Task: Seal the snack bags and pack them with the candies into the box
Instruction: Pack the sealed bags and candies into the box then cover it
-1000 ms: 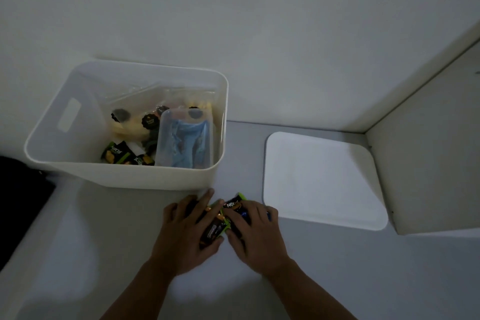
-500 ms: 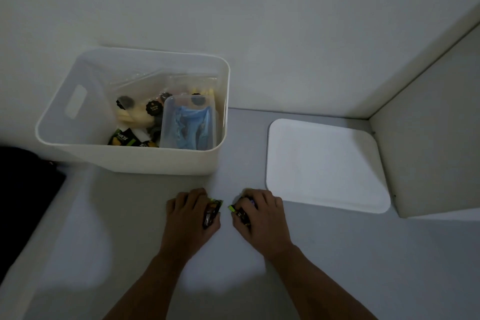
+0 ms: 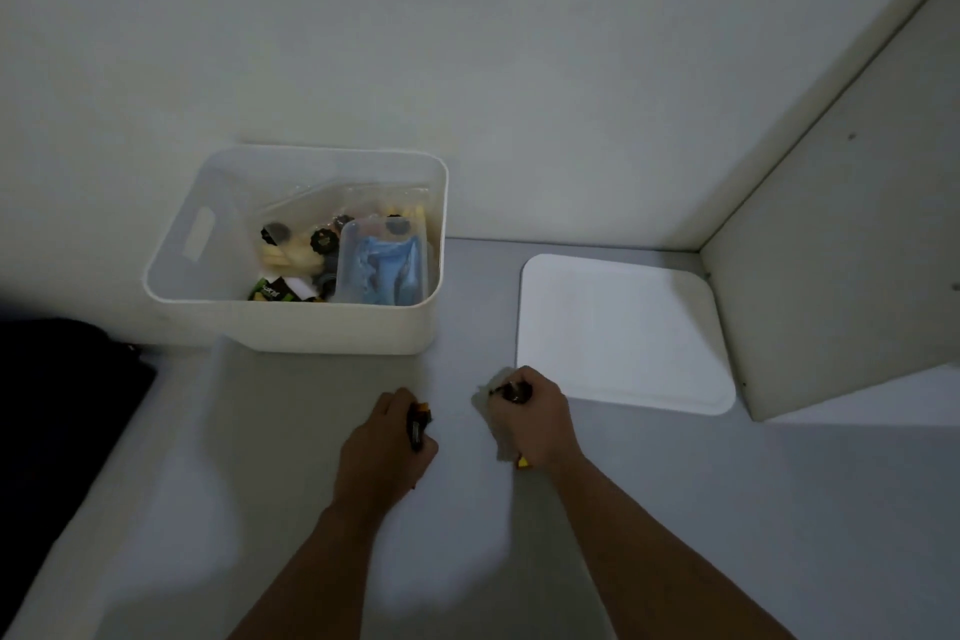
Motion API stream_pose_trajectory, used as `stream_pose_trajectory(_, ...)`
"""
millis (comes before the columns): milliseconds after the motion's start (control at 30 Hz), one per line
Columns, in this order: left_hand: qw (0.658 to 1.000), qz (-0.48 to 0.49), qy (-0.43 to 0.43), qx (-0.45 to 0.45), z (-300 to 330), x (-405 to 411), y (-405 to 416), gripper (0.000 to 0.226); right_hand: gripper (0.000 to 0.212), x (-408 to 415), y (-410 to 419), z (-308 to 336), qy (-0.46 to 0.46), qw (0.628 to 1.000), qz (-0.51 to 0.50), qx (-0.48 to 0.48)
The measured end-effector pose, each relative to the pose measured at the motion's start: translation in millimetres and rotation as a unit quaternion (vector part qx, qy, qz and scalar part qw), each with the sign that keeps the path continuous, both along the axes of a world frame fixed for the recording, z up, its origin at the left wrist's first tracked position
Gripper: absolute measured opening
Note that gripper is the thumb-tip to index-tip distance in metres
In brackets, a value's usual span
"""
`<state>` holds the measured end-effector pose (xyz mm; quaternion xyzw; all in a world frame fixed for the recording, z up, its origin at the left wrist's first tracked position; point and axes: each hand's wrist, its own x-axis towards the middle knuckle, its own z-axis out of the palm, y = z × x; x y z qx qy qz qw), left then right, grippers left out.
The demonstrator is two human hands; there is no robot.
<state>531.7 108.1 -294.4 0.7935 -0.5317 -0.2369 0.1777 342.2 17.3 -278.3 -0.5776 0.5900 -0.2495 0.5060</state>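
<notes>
Both hands have pulled apart since a second ago, each taking its share of the small dark-wrapped candies. So the left hand point(image 3: 387, 437) is curled round a few candies point(image 3: 418, 424), and the right hand point(image 3: 530, 418) is fisted on more. They're on the grey table point(image 3: 727, 509), just near of the white plastic box point(image 3: 332, 327). Clear snack bags point(image 3: 382, 263) already sit inside with other candies, so I'd say only these handfuls are left, plus maybe the flat white lid point(image 3: 618, 333) on the right.
</notes>
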Motion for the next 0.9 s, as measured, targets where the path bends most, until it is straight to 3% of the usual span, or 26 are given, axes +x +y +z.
stream_pose_trajectory(100,0.995,0.066,0.071,-0.010,35.7,-8.7,0.3,0.023,0.023,-13.7,-2.1,24.1,-0.072,0.987,-0.112,0.087)
stream_pose_trajectory(200,0.991,0.089,0.083,-0.056,77.4,-4.1,-4.2,0.024,0.017,-18.0,-3.0,62.1,-0.101,0.978,-0.139,0.120)
stream_pose_trajectory(367,0.984,0.065,0.036,-0.164,157.3,22.8,-36.0,0.025,0.019,8.5,-34.7,153.0,-0.044,0.996,-0.077,0.014)
stream_pose_trajectory(500,0.979,0.074,0.036,-0.188,215.7,67.1,-79.6,0.030,0.029,55.0,-77.1,217.8,-0.069,0.996,-0.040,-0.044)
stream_pose_trajectory(700,0.980,0.125,0.005,-0.157,237.8,140.9,-117.1,0.031,0.015,149.7,-104.7,250.1,-0.093,0.994,0.024,-0.046)
stream_pose_trajectory(900,0.986,0.157,0.034,-0.047,202.9,204.7,-140.6,0.041,0.018,238.6,-115.5,206.2,-0.027,0.997,0.074,-0.003)
